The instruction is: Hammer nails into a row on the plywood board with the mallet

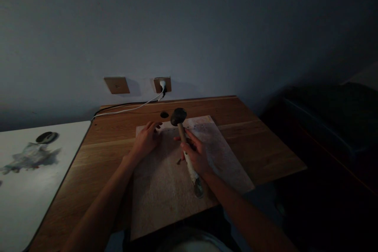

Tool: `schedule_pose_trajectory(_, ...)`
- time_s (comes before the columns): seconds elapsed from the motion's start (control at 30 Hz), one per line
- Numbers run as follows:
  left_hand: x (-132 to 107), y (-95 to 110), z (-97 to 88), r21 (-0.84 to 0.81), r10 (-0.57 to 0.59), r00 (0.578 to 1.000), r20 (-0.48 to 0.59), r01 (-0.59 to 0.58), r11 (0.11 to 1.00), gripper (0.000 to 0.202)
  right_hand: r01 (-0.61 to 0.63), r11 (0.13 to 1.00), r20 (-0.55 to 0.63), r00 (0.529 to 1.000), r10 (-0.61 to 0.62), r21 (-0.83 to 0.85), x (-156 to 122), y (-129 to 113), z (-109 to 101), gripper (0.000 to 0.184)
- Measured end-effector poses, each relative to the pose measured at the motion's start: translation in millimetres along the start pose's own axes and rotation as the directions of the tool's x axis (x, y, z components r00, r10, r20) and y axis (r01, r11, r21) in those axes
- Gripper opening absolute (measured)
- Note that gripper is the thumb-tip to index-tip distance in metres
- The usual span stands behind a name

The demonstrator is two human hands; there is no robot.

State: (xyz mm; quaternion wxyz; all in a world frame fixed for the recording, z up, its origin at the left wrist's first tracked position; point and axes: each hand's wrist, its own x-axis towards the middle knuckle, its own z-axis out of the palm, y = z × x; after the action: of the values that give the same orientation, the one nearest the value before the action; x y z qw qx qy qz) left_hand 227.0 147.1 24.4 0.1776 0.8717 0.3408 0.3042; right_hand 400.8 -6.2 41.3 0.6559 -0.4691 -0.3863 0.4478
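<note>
My right hand is wrapped round the wooden handle of a hammer, whose dark head is raised and points away from me. My left hand lies on the far left part of a pale board, fingers stretched forward and slightly apart. The board lies flat on a wooden desk. A small dark item shows on the board just under my right hand; I cannot make out what it is.
A white cable runs from a wall socket across the desk's back edge. A second wall plate sits to its left. A white surface with a dark object adjoins the desk on the left. Dark furniture stands on the right.
</note>
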Motion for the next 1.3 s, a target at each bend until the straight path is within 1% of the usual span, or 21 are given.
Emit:
schedule_pose_trajectory(0.07, -3.3, 13.9, -2.9, 0.057, 0.080, 0.997, 0.002, -0.080, 0.995, 0.032, 0.018, 1.000, -0.064, 0.998, -0.018, -0.006, 1.0, -5.5, -3.3, 0.057)
schedule_pose_trajectory(0.13, -9.8, 33.4, -6.0, 0.098, 0.204, 0.975, 0.084, -0.212, 0.972, 0.026, 0.025, 1.000, -0.114, 0.993, -0.026, -0.013, 2.3, -9.6, -7.6, 0.057)
schedule_pose_trajectory(0.17, -14.3, 44.2, -7.3, 0.117, 0.264, 0.952, 0.156, -0.283, 0.952, 0.023, 0.024, 1.000, -0.129, 0.991, -0.025, -0.016, 2.8, -11.1, -9.7, 0.057)
schedule_pose_trajectory(0.2, -19.5, 54.8, -8.4, 0.129, 0.319, 0.917, 0.241, -0.356, 0.926, 0.021, 0.022, 1.000, -0.141, 0.990, -0.024, -0.016, 3.2, -12.3, -11.6, 0.058)
schedule_pose_trajectory(0.27, -30.9, 73.1, -9.8, 0.147, 0.385, 0.827, 0.409, -0.477, 0.867, 0.021, 0.013, 1.000, -0.150, 0.989, -0.015, -0.016, 3.4, -13.8, -14.2, 0.058)
schedule_pose_trajectory(0.33, -41.2, 84.4, -10.0, 0.183, 0.410, 0.770, 0.489, -0.550, 0.815, 0.022, 0.001, 1.000, -0.148, 0.989, -0.004, -0.017, 3.0, -14.7, -14.9, 0.058)
schedule_pose_trajectory(0.5, -54.1, 90.0, -10.8, 0.279, 0.474, 0.718, 0.509, -0.659, 0.698, 0.020, -0.017, 1.000, -0.128, 0.992, 0.017, 0.005, 0.7, -15.1, -10.4, 0.058)
schedule_pose_trajectory(0.6, -55.9, 91.1, -13.0, 0.287, 0.496, 0.702, 0.511, -0.683, 0.672, 0.018, -0.015, 1.000, -0.115, 0.993, 0.016, 0.010, -0.6, -14.3, -8.0, 0.057)
schedule_pose_trajectory(0.67, -54.3, 88.9, -14.5, 0.266, 0.498, 0.714, 0.491, -0.668, 0.695, 0.018, -0.007, 1.000, -0.115, 0.993, 0.009, 0.017, -1.1, -13.7, -7.7, 0.057)
schedule_pose_trajectory(0.7, -52.0, 85.4, -15.3, 0.247, 0.494, 0.733, 0.468, -0.645, 0.723, 0.018, -0.005, 1.000, -0.114, 0.993, 0.007, 0.019, -1.3, -13.5, -7.9, 0.057)
schedule_pose_trajectory(0.73, -48.6, 79.6, -16.0, 0.222, 0.477, 0.764, 0.434, -0.604, 0.766, 0.017, -0.005, 1.000, -0.111, 0.994, 0.007, 0.019, -1.4, -13.4, -8.2, 0.057)
schedule_pose_trajectory(0.77, -44.1, 71.5, -16.7, 0.191, 0.445, 0.807, 0.389, -0.544, 0.817, 0.015, -0.004, 1.000, -0.109, 0.994, 0.006, 0.017, -1.4, -13.5, -8.5, 0.057)
schedule_pose_trajectory(0.8, -38.6, 61.3, -17.4, 0.152, 0.397, 0.858, 0.327, -0.462, 0.874, 0.013, -0.005, 1.000, -0.103, 0.995, 0.007, 0.013, -1.3, -13.5, -8.9, 0.057)
schedule_pose_trajectory(0.83, -32.7, 49.4, -18.1, 0.108, 0.315, 0.912, 0.264, -0.352, 0.930, 0.010, -0.009, 1.000, -0.096, 0.995, 0.010, 0.009, -1.3, -13.6, -9.1, 0.057)
schedule_pose_trajectory(0.87, -26.8, 36.7, -18.7, 0.063, 0.212, 0.959, 0.188, -0.227, 0.972, 0.008, -0.014, 1.000, -0.088, 0.996, 0.015, 0.005, -1.2, -13.5, -9.3, 0.057)
schedule_pose_trajectory(0.9, -21.4, 24.1, -19.1, 0.014, 0.088, 0.991, 0.096, -0.090, 0.996, 0.011, -0.021, 1.000, -0.080, 0.997, 0.021, 0.003, -1.1, -13.2, -9.4, 0.057)
schedule_pose_trajectory(0.93, -16.9, 12.3, -19.2, -0.024, -0.020, 0.999, 0.033, 0.021, 1.000, 0.020, -0.031, 1.000, -0.068, 0.997, 0.031, 0.003, -0.9, -12.6, -9.3, 0.057)
schedule_pose_trajectory(0.97, -13.6, 2.3, -19.0, -0.053, -0.095, 0.995, -0.012, 0.094, 0.994, 0.025, -0.039, 0.999, -0.058, 0.998, 0.040, 0.007, -0.8, -11.7, -9.2, 0.058)
schedule_pose_trajectory(1.03, -10.4, -11.3, -17.6, -0.100, -0.179, 0.983, -0.045, 0.174, 0.980, 0.025, -0.052, 0.998, -0.035, 0.998, 0.053, 0.020, -0.5, -9.2, -8.8, 0.059)
schedule_pose_trajectory(1.13, -11.4, -16.8, -14.5, -0.125, -0.167, 0.986, -0.015, 0.164, 0.979, 0.021, -0.060, 0.998, -0.001, 0.998, 0.060, 0.033, -0.3, -5.7, -8.0, 0.061)
schedule_pose_trajectory(1.3, -12.9, -14.9, -12.6, -0.069, -0.104, 0.995, -0.013, 0.103, 0.992, 0.020, -0.055, 0.998, 0.024, 0.998, 0.055, 0.011, -0.6, -4.5, -7.2, 0.060)
